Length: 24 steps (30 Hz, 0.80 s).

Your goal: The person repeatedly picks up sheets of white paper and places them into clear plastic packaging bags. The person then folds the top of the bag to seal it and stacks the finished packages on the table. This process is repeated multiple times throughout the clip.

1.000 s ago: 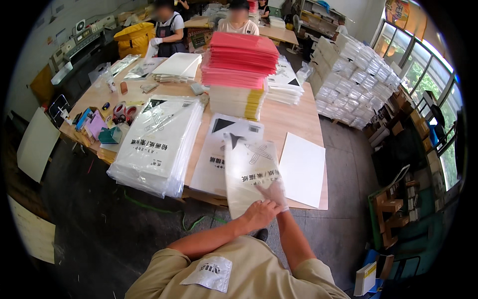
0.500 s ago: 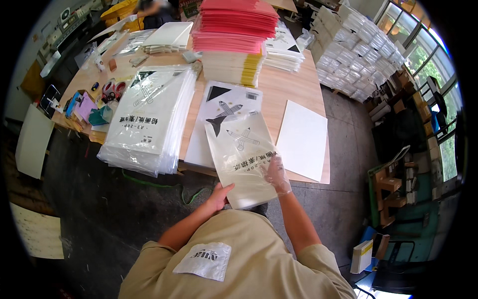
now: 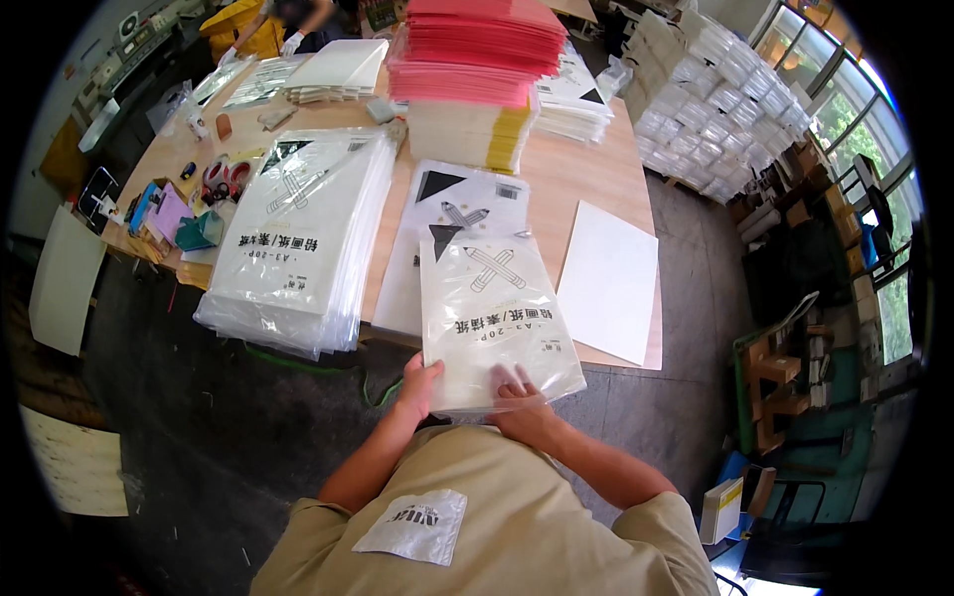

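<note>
A clear plastic bag (image 3: 492, 318) printed with crossed pencils holds a white paper pad. It lies over the near edge of the wooden table (image 3: 581, 164). My left hand (image 3: 422, 382) grips the bag's lower left corner. My right hand (image 3: 519, 399) is at its bottom edge, and the fingers show through the plastic as if inside the opening. Under the bag lies a pile of printed pads (image 3: 452, 194). A plain white sheet (image 3: 608, 278) rests just to the right.
A thick pile of the same clear bags (image 3: 298, 238) lies on the left. Behind stand a pink stack (image 3: 477, 45) on cream sheets (image 3: 467, 134). Tape rolls (image 3: 224, 179) and small items sit far left. White packs (image 3: 715, 89) are stacked on the right. Another person (image 3: 268, 20) works at the far end.
My left hand has come up from the table edge and taken the bag's lower left corner. The bag has straightened and slid nearer to me. My right hand stays at its bottom edge.
</note>
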{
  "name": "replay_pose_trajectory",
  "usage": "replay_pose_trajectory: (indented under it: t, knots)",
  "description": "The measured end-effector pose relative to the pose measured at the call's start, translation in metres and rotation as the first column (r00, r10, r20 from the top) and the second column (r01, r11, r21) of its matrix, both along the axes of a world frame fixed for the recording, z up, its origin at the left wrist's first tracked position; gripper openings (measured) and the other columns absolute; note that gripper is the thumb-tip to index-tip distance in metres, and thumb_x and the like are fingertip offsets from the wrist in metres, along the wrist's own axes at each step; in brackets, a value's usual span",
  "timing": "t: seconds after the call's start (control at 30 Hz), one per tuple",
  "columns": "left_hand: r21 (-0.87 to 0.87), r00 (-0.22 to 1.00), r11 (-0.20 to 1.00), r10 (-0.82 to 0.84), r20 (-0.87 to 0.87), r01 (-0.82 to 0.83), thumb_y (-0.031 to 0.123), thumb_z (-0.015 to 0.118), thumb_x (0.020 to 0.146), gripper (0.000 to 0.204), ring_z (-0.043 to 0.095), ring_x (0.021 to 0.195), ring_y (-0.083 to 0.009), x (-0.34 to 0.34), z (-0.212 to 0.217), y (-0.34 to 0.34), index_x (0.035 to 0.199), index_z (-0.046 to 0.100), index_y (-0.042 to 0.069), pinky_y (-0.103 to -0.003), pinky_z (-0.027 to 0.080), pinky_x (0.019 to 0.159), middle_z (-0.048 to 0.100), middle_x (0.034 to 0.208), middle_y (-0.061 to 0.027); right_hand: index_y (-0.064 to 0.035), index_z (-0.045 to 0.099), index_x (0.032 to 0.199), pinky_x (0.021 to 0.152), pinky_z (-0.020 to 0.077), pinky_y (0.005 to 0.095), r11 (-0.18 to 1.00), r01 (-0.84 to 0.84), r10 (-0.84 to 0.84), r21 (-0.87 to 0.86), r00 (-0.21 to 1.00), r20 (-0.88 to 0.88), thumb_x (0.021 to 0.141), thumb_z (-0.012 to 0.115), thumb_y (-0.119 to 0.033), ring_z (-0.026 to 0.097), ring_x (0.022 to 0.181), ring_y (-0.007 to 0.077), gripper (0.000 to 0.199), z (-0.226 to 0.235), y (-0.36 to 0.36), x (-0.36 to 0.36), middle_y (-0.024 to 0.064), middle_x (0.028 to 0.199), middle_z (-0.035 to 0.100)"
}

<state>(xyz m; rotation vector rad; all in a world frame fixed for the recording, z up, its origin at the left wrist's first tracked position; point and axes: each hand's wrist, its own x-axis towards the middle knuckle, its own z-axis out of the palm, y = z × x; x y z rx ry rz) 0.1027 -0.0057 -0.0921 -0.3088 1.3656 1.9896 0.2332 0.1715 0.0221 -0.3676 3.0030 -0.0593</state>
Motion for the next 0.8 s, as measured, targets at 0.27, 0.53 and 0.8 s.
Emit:
replay_pose_trajectory:
  t: [0.27, 0.53, 0.8]
  knots:
    - [0.031, 0.990, 0.991, -0.131, 0.054, 0.129, 0.012, 0.054, 0.097, 0.030, 0.067, 0.099, -0.0279, -0.015, 0.000, -0.025, 0.125, 0.055, -0.001, -0.044, 0.055, 0.087, 0.066, 0.112, -0.0157, -0.0020, 0.067, 0.107, 0.070, 0.0555, 0.0345, -0.053, 0.550, -0.646, -0.834, 0.618, 0.449, 0.097, 0.058, -0.032, 0.068, 0.088, 0.0218, 0.033, 0.004, 0.122, 0.058, 0.0121, 0.102, 0.069]
    - [0.064, 0.976, 0.981, -0.191, 0.109, 0.185, 0.010, 0.057, 0.095, 0.031, 0.065, 0.104, -0.0260, -0.016, 0.039, -0.040, 0.125, 0.055, 0.001, -0.042, 0.054, 0.090, 0.066, 0.115, -0.0134, 0.0063, 0.061, 0.111, 0.067, 0.0559, 0.0360, -0.651, 0.563, -0.170, -0.509, 0.546, 0.821, 0.096, 0.058, -0.014, 0.067, 0.083, 0.0228, 0.026, -0.055, 0.095, 0.059, 0.0129, 0.099, 0.068]
    - [0.067, 0.985, 0.985, -0.163, 0.061, 0.159, 0.011, 0.066, 0.090, 0.040, 0.064, 0.107, -0.0217, -0.027, 0.123, -0.053, 0.128, 0.056, 0.003, -0.038, 0.056, 0.084, 0.065, 0.118, -0.0087, 0.0056, 0.063, 0.106, 0.052, 0.0529, 0.0285, -0.469, 0.540, -0.295, -0.699, 0.650, 0.700, 0.095, 0.061, -0.016, 0.066, 0.064, 0.0178, 0.025, 0.049, 0.111, 0.014, 0.0097, 0.084, 0.069]
